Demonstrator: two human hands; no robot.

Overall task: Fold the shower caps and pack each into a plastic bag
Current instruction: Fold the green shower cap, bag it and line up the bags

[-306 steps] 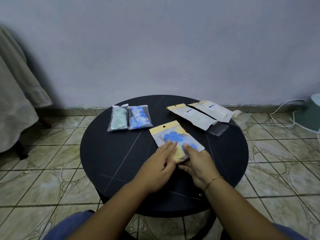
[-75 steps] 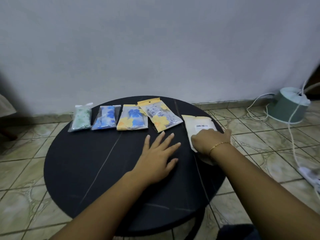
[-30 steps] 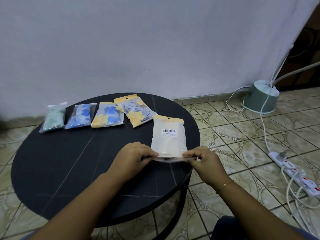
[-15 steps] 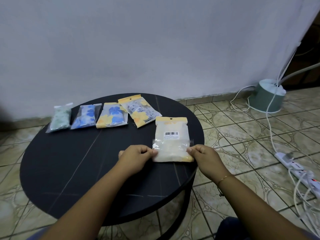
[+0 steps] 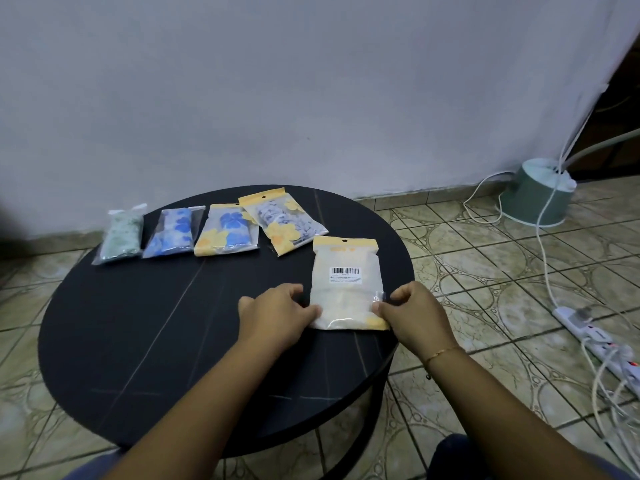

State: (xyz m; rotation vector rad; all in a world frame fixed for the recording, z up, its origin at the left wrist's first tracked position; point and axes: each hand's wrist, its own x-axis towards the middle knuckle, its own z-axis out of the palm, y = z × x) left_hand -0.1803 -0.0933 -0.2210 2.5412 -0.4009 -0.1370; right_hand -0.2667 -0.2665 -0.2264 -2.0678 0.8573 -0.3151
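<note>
While the pale wall (image 5: 277,81) fills the upper half of the frame, a round black table (image 5: 145,341) takes up the middle and lower left, standing on a patterned tile floor (image 5: 485,278). At the right edge a grey-green round base (image 5: 535,199) sits on the floor with white cords (image 5: 543,258) running down to a power strip (image 5: 595,341) in the lower right. Both forearms reach in from the bottom of the frame. Right of centre on the table lies a frosted bag with a yellow header and barcode label (image 5: 346,282), its near end folded over. The left hand (image 5: 277,313) pinches that bag's lower left edge, and the right hand (image 5: 412,313), with a thin bracelet (image 5: 441,353) at the wrist, pinches its lower right edge; the hands are apart, one at each side. Along the table's far edge, upper left of centre, four packed bags lie in a row: a green one (image 5: 121,235), a blue one (image 5: 173,232), a blue and yellow one (image 5: 227,230) and a grey and yellow one (image 5: 284,220), the last tilted.
</note>
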